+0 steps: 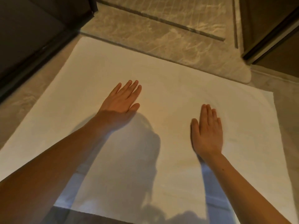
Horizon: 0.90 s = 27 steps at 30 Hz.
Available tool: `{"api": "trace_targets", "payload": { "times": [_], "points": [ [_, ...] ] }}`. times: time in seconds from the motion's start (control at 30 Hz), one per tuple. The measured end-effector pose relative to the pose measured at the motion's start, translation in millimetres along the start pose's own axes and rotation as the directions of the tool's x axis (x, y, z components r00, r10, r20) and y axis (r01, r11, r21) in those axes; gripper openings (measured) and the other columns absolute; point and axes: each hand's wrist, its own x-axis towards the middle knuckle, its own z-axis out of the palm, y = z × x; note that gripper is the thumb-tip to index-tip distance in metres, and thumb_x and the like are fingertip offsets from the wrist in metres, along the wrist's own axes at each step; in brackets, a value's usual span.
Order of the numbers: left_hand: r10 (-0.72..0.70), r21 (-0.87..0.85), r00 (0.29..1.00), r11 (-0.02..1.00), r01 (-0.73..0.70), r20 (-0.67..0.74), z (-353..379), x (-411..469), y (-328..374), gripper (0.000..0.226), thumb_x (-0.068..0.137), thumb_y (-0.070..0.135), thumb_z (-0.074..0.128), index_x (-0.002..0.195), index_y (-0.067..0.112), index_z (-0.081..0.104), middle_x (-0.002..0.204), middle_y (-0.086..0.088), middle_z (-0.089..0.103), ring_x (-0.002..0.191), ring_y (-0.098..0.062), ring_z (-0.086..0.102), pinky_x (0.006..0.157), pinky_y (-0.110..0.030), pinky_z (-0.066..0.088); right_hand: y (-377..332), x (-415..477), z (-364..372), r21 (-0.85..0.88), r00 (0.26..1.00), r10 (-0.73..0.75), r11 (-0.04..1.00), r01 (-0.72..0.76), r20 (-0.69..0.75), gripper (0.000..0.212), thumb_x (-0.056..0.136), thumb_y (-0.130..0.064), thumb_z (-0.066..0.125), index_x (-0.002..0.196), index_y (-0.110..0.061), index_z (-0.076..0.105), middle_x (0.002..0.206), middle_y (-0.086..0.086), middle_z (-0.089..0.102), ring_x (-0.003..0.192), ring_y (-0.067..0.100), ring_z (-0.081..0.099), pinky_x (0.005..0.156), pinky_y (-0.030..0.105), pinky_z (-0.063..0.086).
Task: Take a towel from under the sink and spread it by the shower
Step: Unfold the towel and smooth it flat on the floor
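Already laid out flat, a white towel [161,75] is seen on the marble floor [22,104] of a bathroom, its far edge set just beside the raised stone sill [161,41] of what is taken to be the shower. Both hands are pressed palm-down on the cloth. The left hand [122,98] is placed nearer the middle, angled toward the far right corner of the towel; the right hand [208,131] is placed closer to the near edge, pointed straight toward the sill. Neither grip is closed: the fingers are held straight and together, and nothing is grasped.

The long axis of the towel is judged to run from left to right, roughly along the sill, with the cloth skewed slightly so that the far left corner sits higher in view. Faint ripples can be made out near the right edge of the towel, beyond the right hand, which is the nearer hand to them. A smoothing stroke outward toward that right edge is therefore judged to be the move in hand. The task appears close to finished. Dark panels [32,29] are seen to the left and right, their nature unclear.
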Motion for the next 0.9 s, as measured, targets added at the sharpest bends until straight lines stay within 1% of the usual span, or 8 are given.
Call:
{"api": "trace_targets", "payload": {
  "times": [0.1, 0.2, 0.33, 0.43, 0.5, 0.6, 0.67, 0.9],
  "points": [
    [-0.02, 0.035, 1.0, 0.999, 0.02, -0.005, 3, 0, -2, 0.063, 0.095, 0.042, 0.018, 0.155, 0.02, 0.013, 0.162, 0.003, 0.008, 0.149, -0.013, 0.003, 0.12, -0.036, 0.0, -24, 5, -6, 0.058, 0.999, -0.035, 0.998, 0.036, -0.017, 0.059, 0.103, -0.034, 0.022, 0.156, -0.01, 0.009, 0.164, 0.007, 0.005, 0.151, 0.021, 0.001, 0.122, 0.038, 0.002],
    [-0.012, 0.041, 1.0, 0.999, 0.013, -0.012, 5, 1, -3, 0.064, 0.095, 0.043, 0.016, 0.154, 0.019, 0.014, 0.162, 0.003, 0.01, 0.149, -0.012, 0.005, 0.12, -0.034, 0.0, -92, 26, -3, 0.117, 0.954, -0.293, 0.948, 0.298, -0.055, 0.057, 0.102, -0.031, 0.027, 0.154, -0.009, 0.02, 0.162, 0.009, 0.017, 0.15, 0.024, 0.009, 0.121, 0.036, 0.004],
    [-0.028, 0.035, 1.0, 0.999, 0.029, -0.013, 5, 5, 1, 0.065, 0.093, 0.04, 0.017, 0.152, 0.014, 0.024, 0.159, -0.004, 0.025, 0.148, -0.015, 0.014, 0.12, -0.036, 0.004, -176, 79, 3, 0.126, 0.854, -0.519, 0.851, 0.51, 0.045, 0.053, 0.105, -0.035, 0.024, 0.155, -0.016, 0.021, 0.162, 0.002, 0.019, 0.15, 0.02, 0.008, 0.12, 0.036, 0.001],
    [-0.025, 0.044, 0.999, 0.999, 0.026, -0.019, 6, 4, -1, 0.067, 0.092, 0.042, 0.016, 0.152, 0.013, 0.025, 0.159, -0.004, 0.023, 0.148, -0.015, 0.011, 0.121, -0.037, 0.003, -165, 108, 8, 0.089, 0.805, -0.58, 0.815, 0.573, 0.126, 0.055, 0.104, -0.042, 0.018, 0.156, -0.023, 0.014, 0.163, -0.004, 0.012, 0.15, 0.016, 0.003, 0.121, 0.036, 0.0],
    [-0.025, 0.023, 0.999, 0.999, 0.026, -0.024, 7, 2, -2, 0.067, 0.093, 0.044, 0.014, 0.154, 0.017, 0.017, 0.162, 0.001, 0.012, 0.148, -0.011, 0.005, 0.121, -0.036, 0.002, -133, 123, 9, 0.055, 0.829, -0.55, 0.835, 0.547, 0.102, 0.056, 0.104, -0.043, 0.019, 0.156, -0.025, 0.011, 0.163, -0.006, 0.01, 0.15, 0.014, 0.003, 0.12, 0.035, 0.001],
    [-0.022, -0.022, 0.999, 1.0, 0.022, -0.025, 3, 0, 0, 0.065, 0.094, 0.044, 0.013, 0.155, 0.021, 0.011, 0.162, 0.006, 0.004, 0.148, -0.008, -0.001, 0.12, -0.034, -0.001, -72, 145, 2, -0.006, 0.927, -0.373, 0.928, 0.373, 0.045, 0.056, 0.104, -0.039, 0.024, 0.156, -0.02, 0.013, 0.163, -0.001, 0.011, 0.15, 0.019, 0.008, 0.119, 0.036, 0.004],
    [-0.025, -0.031, 1.0, 0.999, 0.024, -0.017, 2, -1, 0, 0.064, 0.095, 0.044, 0.014, 0.155, 0.021, 0.009, 0.162, 0.007, 0.001, 0.148, -0.007, -0.003, 0.12, -0.033, -0.002, -37, 154, -6, -0.021, 0.96, -0.281, 0.959, 0.281, 0.023, 0.057, 0.104, -0.039, 0.024, 0.156, -0.019, 0.013, 0.163, -0.001, 0.012, 0.15, 0.02, 0.008, 0.119, 0.037, 0.004],
    [-0.046, -0.02, 0.999, 0.999, 0.046, 0.001, 2, 1, 1, 0.064, 0.094, 0.044, 0.013, 0.154, 0.025, 0.007, 0.161, 0.01, -0.003, 0.147, -0.004, -0.007, 0.12, -0.031, -0.005, -20, 156, -8, -0.019, 0.956, -0.294, 0.956, 0.294, -0.002, 0.056, 0.103, -0.04, 0.02, 0.156, -0.021, 0.015, 0.163, -0.003, 0.015, 0.15, 0.02, 0.009, 0.12, 0.04, 0.006]
  ]
}}
